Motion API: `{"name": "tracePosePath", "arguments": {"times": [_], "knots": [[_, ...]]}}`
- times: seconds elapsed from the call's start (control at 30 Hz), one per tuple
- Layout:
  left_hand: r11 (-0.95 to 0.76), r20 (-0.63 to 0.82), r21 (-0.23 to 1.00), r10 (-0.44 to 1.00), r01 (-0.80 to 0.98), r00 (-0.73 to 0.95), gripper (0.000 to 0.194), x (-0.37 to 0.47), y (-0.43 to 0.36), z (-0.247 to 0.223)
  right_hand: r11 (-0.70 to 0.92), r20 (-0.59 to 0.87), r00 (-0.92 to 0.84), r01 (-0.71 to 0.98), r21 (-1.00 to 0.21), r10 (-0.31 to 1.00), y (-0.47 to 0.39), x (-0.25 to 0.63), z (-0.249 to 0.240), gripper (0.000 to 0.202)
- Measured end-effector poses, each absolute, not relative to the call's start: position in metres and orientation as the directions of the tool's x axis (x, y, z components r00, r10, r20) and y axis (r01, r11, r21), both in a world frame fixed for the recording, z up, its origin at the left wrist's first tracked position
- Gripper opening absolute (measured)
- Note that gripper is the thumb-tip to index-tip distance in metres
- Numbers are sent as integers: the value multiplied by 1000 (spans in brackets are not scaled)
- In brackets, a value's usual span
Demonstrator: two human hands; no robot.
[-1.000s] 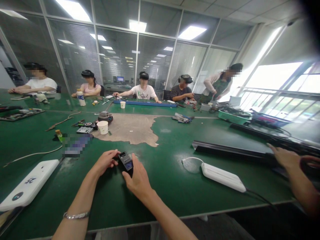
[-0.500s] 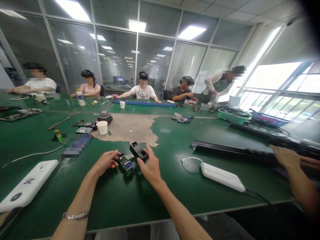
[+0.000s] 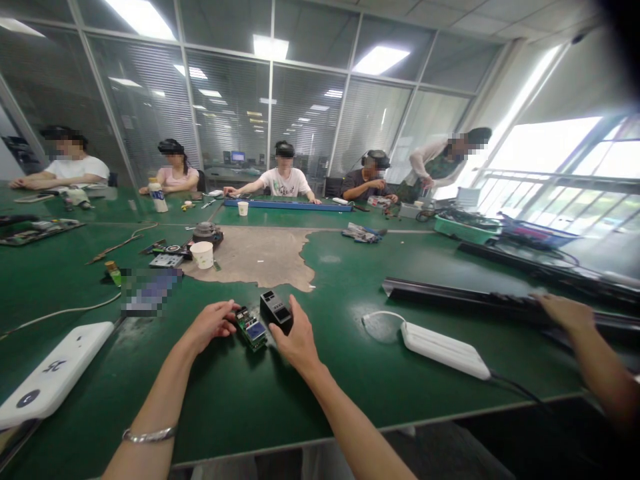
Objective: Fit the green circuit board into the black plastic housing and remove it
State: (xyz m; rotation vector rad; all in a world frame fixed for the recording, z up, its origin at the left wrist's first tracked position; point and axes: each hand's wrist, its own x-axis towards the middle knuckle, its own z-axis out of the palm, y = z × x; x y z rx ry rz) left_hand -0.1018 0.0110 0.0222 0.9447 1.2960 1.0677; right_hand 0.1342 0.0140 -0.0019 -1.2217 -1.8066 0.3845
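Note:
A small green circuit board (image 3: 252, 329) with a bluish screen lies near the middle of the green table (image 3: 350, 393). My left hand (image 3: 214, 324) is at its left side, fingers curled against its upper left edge. Just to the right, my right hand (image 3: 299, 337) grips a black casing (image 3: 275, 312) with cut-out openings, thumb on the near side and fingers along its right side. The casing is tilted and apart from the board by a narrow gap.
White power strips (image 3: 443, 349) lie right and left. A paper cup (image 3: 203, 255) stands beyond my left hand. At the right, another person's hand (image 3: 565, 312) touches a long black rail (image 3: 450, 299). Several people sit across the table.
My right hand has lowered the black casing slightly and turned it more upright beside the board. The other person's hand at the right has shifted along the rail.

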Motion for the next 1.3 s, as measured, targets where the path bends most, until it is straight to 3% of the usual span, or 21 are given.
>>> {"name": "tracePosePath", "arguments": {"times": [0.2, 0.37, 0.57, 1.03, 1.3], "knots": [[249, -252, 966, 967, -73, -37, 42, -101, 11, 23, 451, 464, -116, 525, -722, 878, 8, 136, 6, 63], [239, -243, 968, 969, -76, -41, 42, -101, 10, 23, 435, 456, -45, 400, -807, 889, 0, 132, 24, 63], [211, -215, 973, 976, -90, -33, 43, -102, 11, 20, 456, 439, -127, 295, -840, 890, -16, 113, 44, 64], [173, -173, 985, 982, -1, -71, 49, -103, 13, 20, 534, 459, -283, 549, -643, 842, -30, 98, 30, 69], [137, -125, 970, 990, 202, -71, 54, -103, 9, 23, 587, 489, -332, 544, -599, 806, -32, 99, 20, 74]]}}
